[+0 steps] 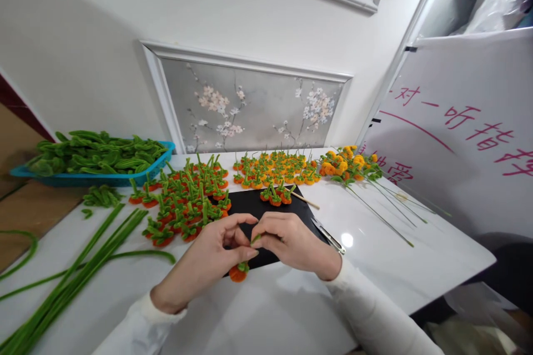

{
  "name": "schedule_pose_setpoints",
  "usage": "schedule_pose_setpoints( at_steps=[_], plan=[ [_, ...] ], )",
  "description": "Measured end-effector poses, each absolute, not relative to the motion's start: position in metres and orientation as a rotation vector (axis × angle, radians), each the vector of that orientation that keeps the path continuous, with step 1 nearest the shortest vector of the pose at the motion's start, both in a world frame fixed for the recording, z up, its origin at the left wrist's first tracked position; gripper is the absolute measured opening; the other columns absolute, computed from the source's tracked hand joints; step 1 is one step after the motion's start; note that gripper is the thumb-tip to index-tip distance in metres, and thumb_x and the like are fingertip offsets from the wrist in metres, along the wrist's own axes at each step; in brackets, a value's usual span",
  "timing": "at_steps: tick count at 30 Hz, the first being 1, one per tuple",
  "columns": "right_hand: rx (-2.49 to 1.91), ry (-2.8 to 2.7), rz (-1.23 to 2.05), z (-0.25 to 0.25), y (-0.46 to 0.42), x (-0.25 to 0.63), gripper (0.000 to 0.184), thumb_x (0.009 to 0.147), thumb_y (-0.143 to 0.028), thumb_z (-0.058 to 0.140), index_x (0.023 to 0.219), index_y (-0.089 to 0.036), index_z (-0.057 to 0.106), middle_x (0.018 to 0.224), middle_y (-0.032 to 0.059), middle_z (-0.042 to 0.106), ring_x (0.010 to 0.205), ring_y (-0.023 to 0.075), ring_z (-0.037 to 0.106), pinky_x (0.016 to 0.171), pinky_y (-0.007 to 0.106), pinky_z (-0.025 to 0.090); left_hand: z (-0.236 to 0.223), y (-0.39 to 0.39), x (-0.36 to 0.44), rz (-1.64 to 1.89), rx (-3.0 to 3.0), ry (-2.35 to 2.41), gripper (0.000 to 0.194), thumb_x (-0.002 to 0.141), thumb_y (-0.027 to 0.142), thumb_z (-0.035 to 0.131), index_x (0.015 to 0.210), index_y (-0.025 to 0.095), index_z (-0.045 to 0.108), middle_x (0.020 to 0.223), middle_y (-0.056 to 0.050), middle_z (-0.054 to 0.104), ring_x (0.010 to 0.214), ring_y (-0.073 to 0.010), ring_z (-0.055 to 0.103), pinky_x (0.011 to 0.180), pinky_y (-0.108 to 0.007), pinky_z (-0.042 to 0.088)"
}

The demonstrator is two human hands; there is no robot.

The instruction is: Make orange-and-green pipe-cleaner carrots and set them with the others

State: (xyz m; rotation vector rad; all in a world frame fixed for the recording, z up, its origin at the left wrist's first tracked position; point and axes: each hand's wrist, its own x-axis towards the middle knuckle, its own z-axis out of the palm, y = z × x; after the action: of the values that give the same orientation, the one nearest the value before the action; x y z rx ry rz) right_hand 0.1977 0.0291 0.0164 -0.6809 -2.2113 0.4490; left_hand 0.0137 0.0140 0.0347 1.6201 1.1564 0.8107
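Note:
Over the black mat (266,258), my left hand (208,249) and my right hand (293,241) meet at their fingertips. A short green pipe cleaner piece (255,239) is pinched there, most of it covered by fingers. My right thumb and fingers are closed on it, and the curled fingers of my left hand press at it from the other side. Just under my left thumb sits a small orange pipe-cleaner pumpkin (239,273) with a green top. Several like it, orange pumpkins with green stems (275,195), stand beyond my hands on the mat.
Many green-stemmed orange pieces (187,194) crowd the left, yellow-orange ones (278,163) the back. A blue tray (104,179) holds green pieces; long green pipe cleaners (75,283) lie front left. Thread snips (328,236), a wooden stick (306,198) and wire-stemmed yellow flowers (347,163) are right.

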Motion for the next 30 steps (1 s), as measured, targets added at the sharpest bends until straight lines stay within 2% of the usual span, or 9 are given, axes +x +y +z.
schedule_pose_setpoints(
  at_steps=[7, 11, 13, 16, 19, 23, 26, 30],
  plan=[
    [-0.669, -2.223, 0.445, 0.015, 0.030, 0.199, 0.013, 0.090, -0.018, 0.052, 0.089, -0.020, 0.064, 0.079, 0.0009, 0.061, 0.071, 0.0106, 0.057, 0.067, 0.020, 0.044, 0.032, 0.016, 0.006, 0.751, 1.594, 1.061, 0.050, 0.069, 0.024, 0.071, 0.116, 0.018, 0.053, 0.061, 0.006, 0.060, 0.056, -0.0117, 0.054, 0.057, -0.025, 0.044],
    [-0.637, -2.212, 0.461, 0.016, 0.029, 0.199, 0.015, 0.092, -0.021, 0.050, 0.088, -0.019, 0.065, 0.078, 0.0013, 0.062, 0.071, 0.0105, 0.057, 0.066, 0.020, 0.045, 0.036, 0.015, 0.005, 0.666, 1.528, 0.997, 0.057, 0.075, 0.032, 0.068, 0.126, 0.017, 0.046, 0.066, 0.002, 0.065, 0.065, -0.0156, 0.062, 0.064, -0.029, 0.048],
    [-0.629, -2.203, 0.479, 0.018, 0.028, 0.200, 0.017, 0.093, -0.021, 0.049, 0.085, -0.019, 0.064, 0.079, 0.0018, 0.062, 0.072, 0.0104, 0.058, 0.068, 0.020, 0.045, 0.041, 0.014, 0.005, 0.636, 1.532, 1.006, 0.052, 0.081, 0.036, 0.060, 0.127, 0.017, 0.044, 0.073, -0.001, 0.069, 0.074, -0.0180, 0.064, 0.071, -0.031, 0.049],
    [-0.646, -2.196, 0.474, 0.020, 0.028, 0.201, 0.017, 0.093, -0.022, 0.048, 0.085, -0.018, 0.064, 0.082, 0.0022, 0.062, 0.074, 0.0104, 0.058, 0.069, 0.020, 0.046, 0.047, 0.013, 0.004, 0.679, 1.608, 1.094, 0.040, 0.087, 0.040, 0.049, 0.119, 0.017, 0.053, 0.085, -0.004, 0.070, 0.085, -0.0192, 0.064, 0.078, -0.031, 0.048],
    [-0.688, -2.203, 0.428, 0.020, 0.029, 0.203, 0.018, 0.093, -0.023, 0.048, 0.086, -0.019, 0.064, 0.084, 0.0027, 0.063, 0.074, 0.0109, 0.058, 0.070, 0.021, 0.045, 0.048, 0.012, 0.006, 0.744, 1.703, 1.156, 0.035, 0.082, 0.039, 0.054, 0.110, 0.019, 0.057, 0.094, -0.005, 0.070, 0.090, -0.0203, 0.064, 0.080, -0.030, 0.048],
    [-0.731, -2.195, 0.384, 0.019, 0.031, 0.203, 0.018, 0.093, -0.019, 0.047, 0.086, -0.018, 0.063, 0.084, 0.0025, 0.062, 0.072, 0.0105, 0.057, 0.068, 0.021, 0.044, 0.044, 0.008, 0.011, 0.767, 1.935, 1.316, 0.038, 0.071, 0.030, 0.068, 0.107, 0.024, 0.060, 0.082, 0.001, 0.068, 0.078, -0.0191, 0.064, 0.074, -0.028, 0.047],
    [-0.739, -2.202, 0.364, 0.018, 0.030, 0.202, 0.018, 0.092, -0.017, 0.047, 0.085, -0.018, 0.063, 0.085, 0.0021, 0.061, 0.072, 0.0103, 0.057, 0.068, 0.021, 0.044, 0.042, 0.004, 0.016, 0.753, 2.107, 1.431, 0.034, 0.071, 0.028, 0.068, 0.105, 0.028, 0.063, 0.077, 0.004, 0.068, 0.072, -0.0185, 0.062, 0.068, -0.027, 0.044],
    [-0.716, -2.220, 0.347, 0.018, 0.028, 0.201, 0.019, 0.093, -0.018, 0.045, 0.085, -0.018, 0.062, 0.085, 0.0025, 0.062, 0.073, 0.0110, 0.057, 0.069, 0.021, 0.045, 0.041, 0.004, 0.019, 0.735, 2.126, 1.459, 0.036, 0.074, 0.024, 0.064, 0.110, 0.028, 0.063, 0.073, 0.005, 0.068, 0.069, -0.0175, 0.062, 0.067, -0.025, 0.043]
  ],
)
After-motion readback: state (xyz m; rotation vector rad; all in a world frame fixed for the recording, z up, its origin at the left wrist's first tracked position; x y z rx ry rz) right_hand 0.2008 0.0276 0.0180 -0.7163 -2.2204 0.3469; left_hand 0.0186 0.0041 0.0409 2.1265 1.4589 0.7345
